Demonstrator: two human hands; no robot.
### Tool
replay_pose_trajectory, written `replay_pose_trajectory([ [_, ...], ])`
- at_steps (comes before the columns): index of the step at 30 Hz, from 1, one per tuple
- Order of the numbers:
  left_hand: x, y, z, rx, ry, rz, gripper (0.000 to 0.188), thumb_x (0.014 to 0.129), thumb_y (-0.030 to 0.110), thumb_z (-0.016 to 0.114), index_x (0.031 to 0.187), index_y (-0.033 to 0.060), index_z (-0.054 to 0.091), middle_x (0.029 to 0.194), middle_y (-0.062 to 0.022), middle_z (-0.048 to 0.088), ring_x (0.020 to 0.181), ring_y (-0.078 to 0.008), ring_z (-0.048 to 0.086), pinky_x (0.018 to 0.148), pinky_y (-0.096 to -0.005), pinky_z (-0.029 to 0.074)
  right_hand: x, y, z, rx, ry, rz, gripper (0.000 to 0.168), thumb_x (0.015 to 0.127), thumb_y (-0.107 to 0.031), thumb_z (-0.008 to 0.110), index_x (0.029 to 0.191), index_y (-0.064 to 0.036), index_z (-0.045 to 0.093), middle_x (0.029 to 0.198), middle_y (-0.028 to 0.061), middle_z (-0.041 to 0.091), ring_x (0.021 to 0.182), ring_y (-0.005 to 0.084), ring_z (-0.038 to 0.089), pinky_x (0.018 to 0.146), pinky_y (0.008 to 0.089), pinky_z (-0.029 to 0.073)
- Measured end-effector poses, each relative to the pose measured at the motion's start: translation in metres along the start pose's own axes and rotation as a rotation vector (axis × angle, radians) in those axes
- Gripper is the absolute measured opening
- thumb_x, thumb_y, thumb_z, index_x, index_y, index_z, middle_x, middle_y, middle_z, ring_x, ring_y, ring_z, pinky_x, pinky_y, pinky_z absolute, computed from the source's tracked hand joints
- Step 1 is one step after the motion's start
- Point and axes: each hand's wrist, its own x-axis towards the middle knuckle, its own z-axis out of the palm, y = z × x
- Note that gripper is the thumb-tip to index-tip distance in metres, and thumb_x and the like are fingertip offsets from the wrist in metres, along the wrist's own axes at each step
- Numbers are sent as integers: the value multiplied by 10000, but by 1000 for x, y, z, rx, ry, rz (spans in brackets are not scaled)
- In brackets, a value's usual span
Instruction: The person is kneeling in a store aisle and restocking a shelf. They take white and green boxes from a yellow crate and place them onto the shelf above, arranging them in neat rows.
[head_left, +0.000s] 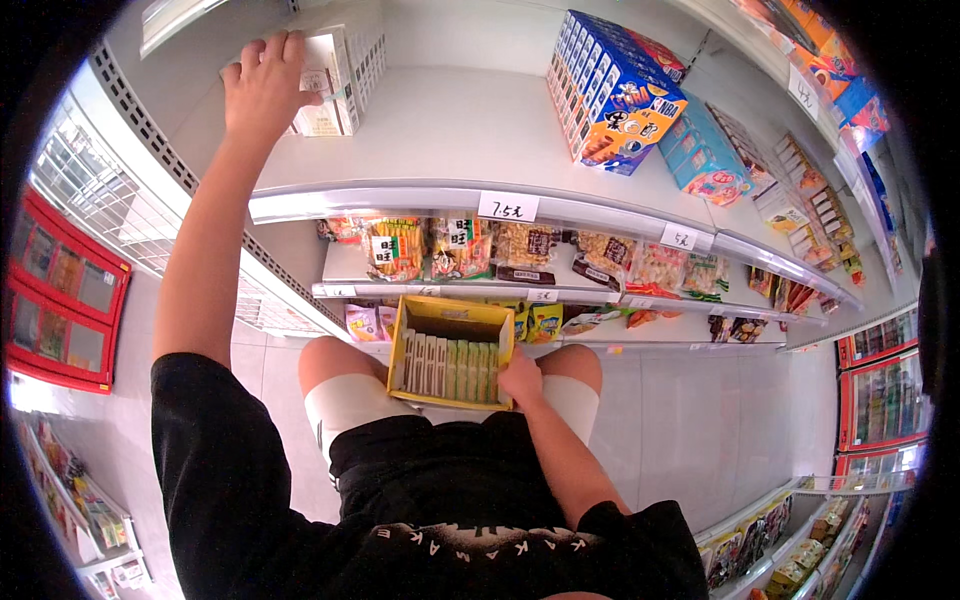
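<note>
My left hand (266, 86) is raised to the upper shelf at the left, its fingers over the top and front of white cartons (330, 82) that stand in a row running back. Whether it grips one or only rests on them, I cannot tell. With my right hand (520, 377) I hold the right side of a yellow box (452, 304), which rests on my lap between my knees. Inside it, slim white packs (424, 364) stand upright beside slim green packs (472, 371). The front part of the box is filled; its far part shows a dark bare wall.
Blue and orange snack cartons (619, 112) and light blue cartons (705, 161) stand further right on the upper shelf (435, 142). Its edge carries price cards (508, 206). Bagged snacks (394, 247) fill lower shelves. A perforated upright (142, 120) borders the left side. Red-framed cabinets (64, 292) stand beyond.
</note>
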Motion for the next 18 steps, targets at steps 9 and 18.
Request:
replay_pose_trajectory([
  [9,10,-6,20,-61,10,24,852,679,375,804,1377,133,380,1357,-23,490,1276,-217,472,1044,-489,397,12,12,17,-39,74,-32,429,839,-219,583,1181,23,490,962,272,661,931,433,644,808,525,522],
  [18,5,-7,34,-122,109,70,948,709,317,786,1496,244,264,1376,-16,473,1288,-238,458,1089,-481,357,7,3,3,9,51,0,394,840,-214,552,1153,17,492,986,280,656,951,447,630,834,536,506],
])
